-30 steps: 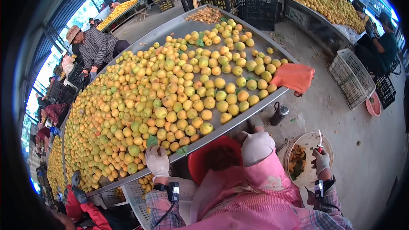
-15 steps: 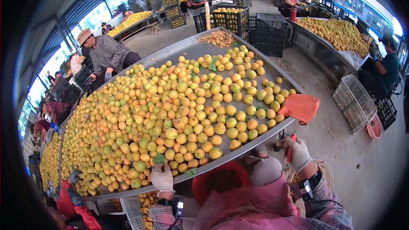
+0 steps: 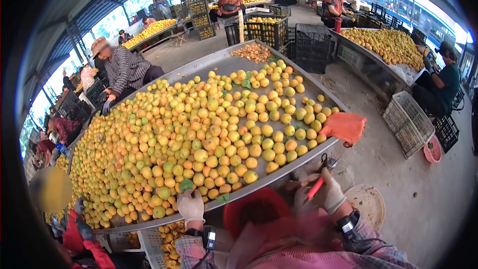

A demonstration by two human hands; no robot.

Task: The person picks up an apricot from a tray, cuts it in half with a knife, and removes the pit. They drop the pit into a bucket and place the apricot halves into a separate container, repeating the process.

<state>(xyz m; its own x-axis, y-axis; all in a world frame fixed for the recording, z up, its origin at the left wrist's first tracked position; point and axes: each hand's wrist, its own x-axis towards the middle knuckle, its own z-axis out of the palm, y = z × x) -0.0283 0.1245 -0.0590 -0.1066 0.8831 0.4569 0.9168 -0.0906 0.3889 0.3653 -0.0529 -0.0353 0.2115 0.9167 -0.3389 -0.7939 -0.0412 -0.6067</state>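
Observation:
My gloved left hand (image 3: 190, 205) lies over the near metal rim of the sorting table (image 3: 271, 178), fingers curled at the nearest apricots (image 3: 199, 155); what is under them is hidden. A green leaf (image 3: 185, 185) sits just beyond its fingertips. Off the table's right side, my gloved right hand (image 3: 332, 192) is closed around a hand tool with red handles (image 3: 314, 188) and a dark metal end; its exact kind is unclear. Beneath the rim, between my hands, a red basin (image 3: 234, 214) has dark contents.
An orange-red bag (image 3: 343, 127) hangs over the table's right corner. A round pale container (image 3: 366, 204) stands on the floor by my right hand. A pale crate (image 3: 149, 246) with fruit is below left. Co-workers sit around, one in a checked jacket (image 3: 124, 67) across the table.
My right hand has moved slightly left and turned, so the red handles now point down-left. My left hand stays at the rim. The co-worker across the table has leaned forward, reaching to the fruit.

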